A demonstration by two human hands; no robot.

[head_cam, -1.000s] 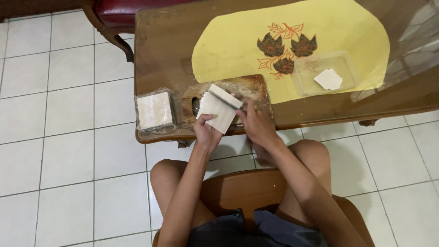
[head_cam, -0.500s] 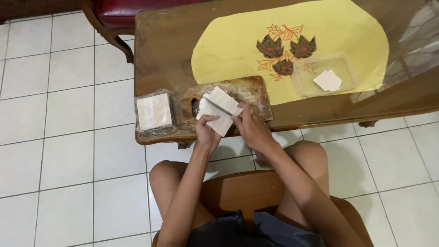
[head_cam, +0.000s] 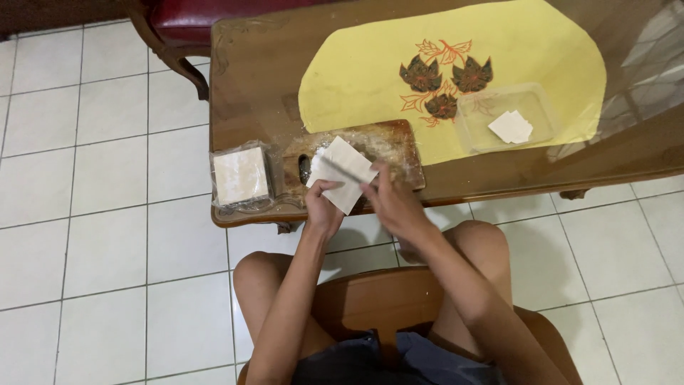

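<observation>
My left hand (head_cam: 324,208) grips the lower left edge of a thin white square sheet (head_cam: 345,170). My right hand (head_cam: 392,203) pinches the same sheet at its lower right edge. The sheet is tilted like a diamond over a floury wooden cutting board (head_cam: 388,142) at the table's near edge. A thin dark line crosses the sheet; I cannot tell what it is. Left of the board lies a clear plastic packet of stacked white sheets (head_cam: 241,176).
A clear plastic container (head_cam: 476,114) holding a few white squares (head_cam: 511,127) sits on a yellow mat (head_cam: 356,78) with leaf embroidery on the glass-topped wooden table (head_cam: 249,78). A red-cushioned chair (head_cam: 185,14) stands beyond it. White tiled floor (head_cam: 92,249) surrounds my wooden seat.
The white sheet has turned slightly and now lies flatter over the board. Both hands have stayed at its lower edges with only small finger shifts.
</observation>
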